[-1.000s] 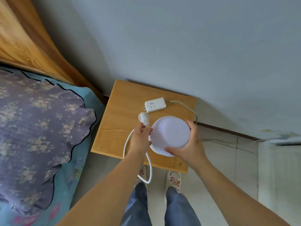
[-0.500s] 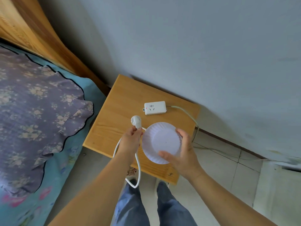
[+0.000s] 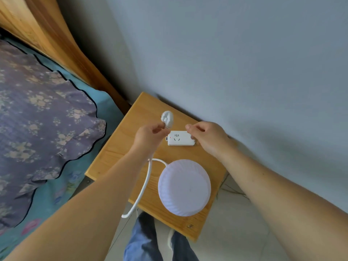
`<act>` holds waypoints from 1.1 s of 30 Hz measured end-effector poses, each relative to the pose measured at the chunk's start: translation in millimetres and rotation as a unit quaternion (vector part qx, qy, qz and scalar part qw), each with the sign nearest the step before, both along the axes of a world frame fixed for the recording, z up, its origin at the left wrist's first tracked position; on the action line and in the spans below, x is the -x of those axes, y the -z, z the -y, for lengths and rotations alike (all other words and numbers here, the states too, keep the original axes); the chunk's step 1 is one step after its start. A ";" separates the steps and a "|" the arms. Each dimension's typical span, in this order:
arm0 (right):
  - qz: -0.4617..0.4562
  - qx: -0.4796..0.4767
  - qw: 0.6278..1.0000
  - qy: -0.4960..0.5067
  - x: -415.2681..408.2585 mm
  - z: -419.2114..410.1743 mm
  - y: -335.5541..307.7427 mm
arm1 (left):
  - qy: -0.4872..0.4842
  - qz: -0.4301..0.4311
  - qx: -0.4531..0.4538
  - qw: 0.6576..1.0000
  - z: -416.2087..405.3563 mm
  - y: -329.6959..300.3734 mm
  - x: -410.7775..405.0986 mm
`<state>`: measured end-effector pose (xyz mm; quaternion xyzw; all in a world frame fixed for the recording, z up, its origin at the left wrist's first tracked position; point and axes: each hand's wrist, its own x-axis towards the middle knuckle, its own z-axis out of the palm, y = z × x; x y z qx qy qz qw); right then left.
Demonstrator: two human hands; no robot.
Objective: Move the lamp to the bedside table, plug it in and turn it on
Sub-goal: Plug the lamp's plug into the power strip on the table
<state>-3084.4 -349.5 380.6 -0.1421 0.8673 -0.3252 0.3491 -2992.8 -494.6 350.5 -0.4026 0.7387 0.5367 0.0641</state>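
- Lamp (image 3: pixel 184 187): stands on desk (image 3: pixel 120 147).
- Power strip (image 3: pixel 180 138): behind lamp.
- Left hand (image 3: pixel 148 137): pinching plug (image 3: pixel 167 118).
- Right hand (image 3: pixel 207 136): fingers closed on power strip's end.

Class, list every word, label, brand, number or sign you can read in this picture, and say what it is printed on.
None can be read.
Power strip: no readable text; only socket slots and a small red mark by its left end.
Plug held in the left hand: no print visible.
Lamp: plain white shade, no label visible.
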 end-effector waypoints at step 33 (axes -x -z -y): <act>0.008 -0.105 0.994 -0.038 24.5 55.7 111.4 | 0.333 -0.094 0.314 0.884 50.7 157.7 45.7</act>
